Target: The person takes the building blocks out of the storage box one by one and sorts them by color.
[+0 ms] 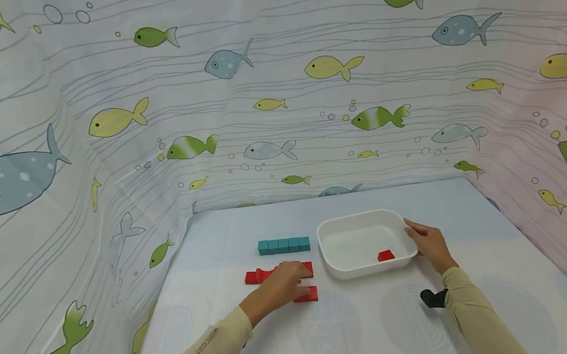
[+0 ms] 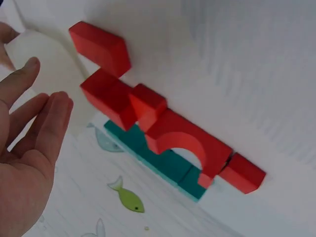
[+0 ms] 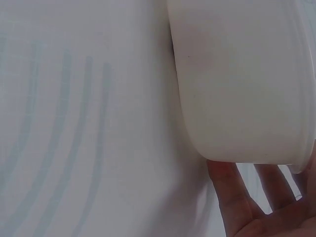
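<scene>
My right hand (image 1: 431, 245) grips the right end of a white plastic tub (image 1: 349, 247), thumb at the rim and fingers against the outer wall. One red block (image 1: 385, 255) lies in the tub near its front right. Over the red blocks, my left hand (image 1: 280, 287) hovers with relaxed fingers, nothing between thumb and fingertips. The left wrist view shows a red arch block (image 2: 197, 133) in a row with a small end block (image 2: 242, 173) and other red blocks; a separate red block (image 2: 101, 47) lies nearer the person. The left hand partly covers this row in the head view.
A straight row of teal blocks (image 1: 284, 246) lies behind the red row, left of the tub. A white cloth with pale circles (image 1: 329, 332) covers the table. Fish-patterned curtain (image 1: 278, 126) surrounds the back and sides. A black strap piece (image 1: 433, 299) sits by the right sleeve.
</scene>
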A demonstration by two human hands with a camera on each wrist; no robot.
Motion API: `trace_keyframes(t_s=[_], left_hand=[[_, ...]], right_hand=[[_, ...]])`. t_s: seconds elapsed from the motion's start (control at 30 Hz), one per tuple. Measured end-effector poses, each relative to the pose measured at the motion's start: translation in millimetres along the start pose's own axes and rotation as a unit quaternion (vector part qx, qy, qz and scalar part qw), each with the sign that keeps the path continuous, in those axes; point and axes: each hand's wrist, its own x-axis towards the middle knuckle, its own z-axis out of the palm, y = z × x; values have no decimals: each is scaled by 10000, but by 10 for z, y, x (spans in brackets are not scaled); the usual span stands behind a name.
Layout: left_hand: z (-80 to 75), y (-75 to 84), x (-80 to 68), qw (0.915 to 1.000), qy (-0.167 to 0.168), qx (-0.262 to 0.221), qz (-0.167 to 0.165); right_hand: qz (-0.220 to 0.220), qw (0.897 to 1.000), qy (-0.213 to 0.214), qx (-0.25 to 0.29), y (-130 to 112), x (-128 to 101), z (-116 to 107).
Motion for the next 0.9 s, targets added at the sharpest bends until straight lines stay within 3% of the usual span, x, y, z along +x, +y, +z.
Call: trace_keyframes(t_s=[0.17, 0.37, 0.57, 0.7, 0.9], left_hand=[[-74, 219, 299, 9979, 275, -147, 565], [24, 583, 769, 9927, 442, -465, 1020], [223, 797, 1206, 9956, 159, -467, 794], [331, 819, 1415, 9981, -102, -487, 376], [462, 832, 1649, 9988, -208, -310, 306]], right_hand=[[13, 10000, 26, -4, 32, 11, -25], [-77, 9999, -60, 88, 83, -4, -48], [-64, 9999, -21, 131, 73, -12, -10], [-12, 9998, -30, 198, 57, -16, 11], [-16, 9998, 52, 204, 28, -14, 8]])
